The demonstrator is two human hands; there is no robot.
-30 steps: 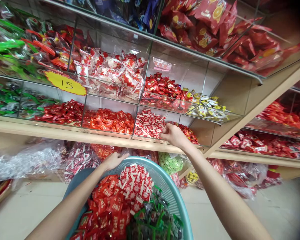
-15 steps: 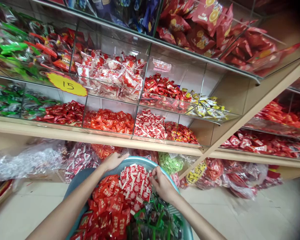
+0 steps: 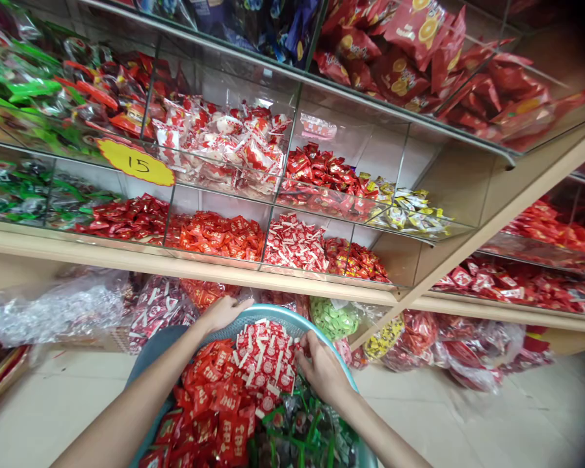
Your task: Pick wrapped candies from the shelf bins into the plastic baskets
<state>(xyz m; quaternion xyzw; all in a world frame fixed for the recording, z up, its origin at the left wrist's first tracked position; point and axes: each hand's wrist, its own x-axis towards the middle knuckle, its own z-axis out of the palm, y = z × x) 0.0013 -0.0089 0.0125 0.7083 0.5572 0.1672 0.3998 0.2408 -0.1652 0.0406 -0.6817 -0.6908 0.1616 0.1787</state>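
My left hand [image 3: 224,314] holds the far rim of a light-blue plastic basket [image 3: 285,314], its fingers lying along the edge. Inside the basket are red-and-white wrapped candies [image 3: 263,354] at the far side, red packets with gold lettering [image 3: 217,380] at the left, and green-and-dark wrapped candies [image 3: 305,429] at the near right. Over the right side of the basket, my right hand [image 3: 324,367] has curled fingers beside the red-and-white candies. Its fingertips are pressed together, and what lies between them is hidden.
Ahead stands a wooden shelf [image 3: 292,284] with clear compartments of wrapped sweets. A yellow tag [image 3: 136,162] reading 15 hangs on it. Under the shelf, bags of candy [image 3: 334,317] sit on the tiled floor [image 3: 419,416]. A crumpled clear plastic bag [image 3: 58,309] lies at the left.
My right hand has shifted slightly down and its fingers have curled in more beside the red-and-white candies. My left hand stays on the rim. The view has moved a little.
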